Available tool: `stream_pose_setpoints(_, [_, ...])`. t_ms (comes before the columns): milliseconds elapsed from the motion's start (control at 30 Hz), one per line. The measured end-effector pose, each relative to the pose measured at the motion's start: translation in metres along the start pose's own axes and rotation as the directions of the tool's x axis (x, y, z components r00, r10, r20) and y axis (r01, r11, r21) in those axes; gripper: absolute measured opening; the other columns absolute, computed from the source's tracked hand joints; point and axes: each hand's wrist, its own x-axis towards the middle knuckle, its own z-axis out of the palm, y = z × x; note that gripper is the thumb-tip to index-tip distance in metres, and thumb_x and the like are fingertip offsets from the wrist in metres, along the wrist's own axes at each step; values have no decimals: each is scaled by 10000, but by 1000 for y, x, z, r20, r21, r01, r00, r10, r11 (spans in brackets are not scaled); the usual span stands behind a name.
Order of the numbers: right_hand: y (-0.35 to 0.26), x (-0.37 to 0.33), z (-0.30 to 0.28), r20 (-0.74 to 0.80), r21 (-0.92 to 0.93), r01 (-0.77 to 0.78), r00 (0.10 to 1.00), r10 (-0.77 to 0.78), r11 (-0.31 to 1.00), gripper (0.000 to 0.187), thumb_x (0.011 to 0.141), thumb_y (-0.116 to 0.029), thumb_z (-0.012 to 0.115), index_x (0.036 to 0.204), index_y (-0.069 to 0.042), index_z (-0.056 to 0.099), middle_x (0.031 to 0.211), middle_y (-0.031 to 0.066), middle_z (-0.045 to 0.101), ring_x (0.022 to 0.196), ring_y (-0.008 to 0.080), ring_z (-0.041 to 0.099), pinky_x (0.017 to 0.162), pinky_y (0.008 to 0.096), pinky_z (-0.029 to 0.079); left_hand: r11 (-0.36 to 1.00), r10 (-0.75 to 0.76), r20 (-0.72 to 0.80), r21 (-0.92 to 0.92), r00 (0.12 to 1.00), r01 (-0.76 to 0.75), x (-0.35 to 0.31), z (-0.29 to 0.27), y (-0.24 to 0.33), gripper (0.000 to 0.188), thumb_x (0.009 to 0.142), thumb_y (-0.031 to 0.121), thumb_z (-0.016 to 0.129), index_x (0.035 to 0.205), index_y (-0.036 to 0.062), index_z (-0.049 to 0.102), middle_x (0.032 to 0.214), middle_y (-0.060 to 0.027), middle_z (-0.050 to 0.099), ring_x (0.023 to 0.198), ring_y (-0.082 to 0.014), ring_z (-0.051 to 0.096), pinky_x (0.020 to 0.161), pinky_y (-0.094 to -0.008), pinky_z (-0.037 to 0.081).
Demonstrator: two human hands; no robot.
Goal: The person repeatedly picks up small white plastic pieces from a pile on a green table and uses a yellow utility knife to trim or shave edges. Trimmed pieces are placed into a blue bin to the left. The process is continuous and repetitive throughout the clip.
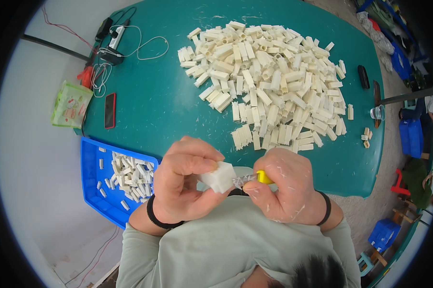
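Observation:
Close to my body, my left hand (184, 178) is closed, pinching a white plastic piece (219, 177) between thumb and fingers. My right hand (284, 185) is wrapped round a small tool with a yellow handle (263, 177). Its tip points at the white piece, and pale curled shavings (244, 180) hide the tip, so its exact kind cannot be made out. Thin white shavings also cling to my right hand. Beyond both hands, a large heap of off-white hollow plastic pieces (274, 77) covers much of the green table (149, 91).
A blue tray (95, 191) with small white pieces stands at the left. Behind it are a red-edged phone (110, 110), a green-and-white bag (71, 104) and a power strip (117, 37) with cables. A black case (363, 77) and a clear cup (377, 113) are at the right edge.

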Motion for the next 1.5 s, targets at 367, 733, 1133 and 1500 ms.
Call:
stream_pose_setpoints(367, [1, 1, -2, 20, -23, 7, 1000, -7, 1000, 307, 793, -298, 664, 703, -50, 505, 546, 52, 430, 442, 208, 433, 385, 310, 315, 1000, 4, 50, -22, 999, -3, 0, 0, 2, 393, 663, -38, 720, 969, 51, 489, 927, -122, 571, 781, -209, 558, 640, -289, 429])
stream_pose_setpoints(733, [6, 4, -5, -5, 103, -173, 985, 175, 980, 246, 816, -219, 640, 738, -17, 523, 577, 93, 477, 474, 260, 476, 428, 332, 357, 998, -61, 192, -22, 980, 66, 14, -4, 6, 272, 743, 36, 685, 981, -8, 561, 976, -135, 561, 847, -234, 567, 739, -312, 441])
stream_pose_setpoints(1133, [2, 7, -4, 56, 99, -1, 998, -5, 995, 249, 799, -229, 657, 731, -29, 526, 565, 75, 468, 451, 236, 456, 406, 317, 339, 997, -42, 192, -51, 980, 52, 8, -18, -8, 469, 744, 140, 729, 1093, 53, 429, 958, -91, 507, 827, -192, 544, 694, -292, 449])
stream_pose_setpoints(1500, [1, 5, 2, 47, 65, 43, 998, -46, 997, 293, 792, -281, 667, 728, -38, 516, 548, 66, 439, 440, 225, 427, 392, 312, 322, 945, -134, 108, -286, 985, 160, 0, -7, -3, 348, 795, 112, 671, 1045, 43, 438, 993, -140, 543, 851, -199, 559, 726, -302, 466])
